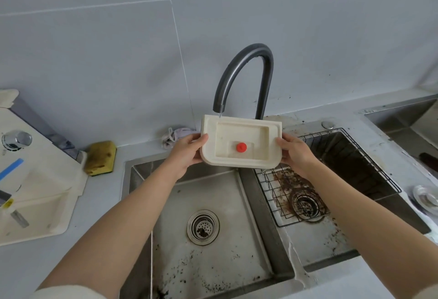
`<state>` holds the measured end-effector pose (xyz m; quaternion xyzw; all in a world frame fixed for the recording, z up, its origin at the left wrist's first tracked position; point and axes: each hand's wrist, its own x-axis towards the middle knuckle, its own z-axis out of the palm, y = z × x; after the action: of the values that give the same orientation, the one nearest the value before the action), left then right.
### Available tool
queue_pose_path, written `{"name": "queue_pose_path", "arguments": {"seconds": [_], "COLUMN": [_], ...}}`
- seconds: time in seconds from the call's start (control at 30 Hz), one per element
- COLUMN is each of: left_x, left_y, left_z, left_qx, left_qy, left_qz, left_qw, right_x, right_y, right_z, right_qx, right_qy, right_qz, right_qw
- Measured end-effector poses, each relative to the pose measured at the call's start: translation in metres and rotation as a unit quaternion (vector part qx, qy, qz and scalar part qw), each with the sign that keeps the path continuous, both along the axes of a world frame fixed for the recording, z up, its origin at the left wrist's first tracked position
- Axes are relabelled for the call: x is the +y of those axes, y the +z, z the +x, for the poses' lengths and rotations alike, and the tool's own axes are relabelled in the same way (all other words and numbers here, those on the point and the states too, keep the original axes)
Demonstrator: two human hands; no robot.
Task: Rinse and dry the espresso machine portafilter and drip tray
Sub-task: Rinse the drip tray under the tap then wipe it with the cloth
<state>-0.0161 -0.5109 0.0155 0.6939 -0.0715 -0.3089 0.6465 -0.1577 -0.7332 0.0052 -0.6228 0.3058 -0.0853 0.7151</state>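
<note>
I hold a cream plastic drip tray with a red round float in its recess, lifted over the sink under the spout of the dark curved faucet. A thin stream of water falls from the spout onto the tray's far left corner. My left hand grips the tray's left edge and my right hand grips its right edge. The tray tilts slightly toward me. No portafilter can be made out.
A double steel sink lies below: the left basin with a round drain, the right basin holding a wire rack and rusty stains. A yellow sponge and a crumpled cloth sit behind the sink. A cream appliance stands at left.
</note>
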Motion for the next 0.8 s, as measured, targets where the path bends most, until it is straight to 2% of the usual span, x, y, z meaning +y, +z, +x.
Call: {"name": "queue_pose_path", "arguments": {"seconds": [0.8], "left_x": [-0.018], "left_y": [0.042], "left_z": [0.028], "left_qx": [-0.087], "left_qy": [-0.034], "left_qz": [0.071], "left_qw": [0.993], "right_x": [0.005], "right_y": [-0.015], "right_z": [0.01], "right_qx": [-0.073], "right_qy": [-0.033], "right_qz": [0.106], "right_qw": [0.991]}}
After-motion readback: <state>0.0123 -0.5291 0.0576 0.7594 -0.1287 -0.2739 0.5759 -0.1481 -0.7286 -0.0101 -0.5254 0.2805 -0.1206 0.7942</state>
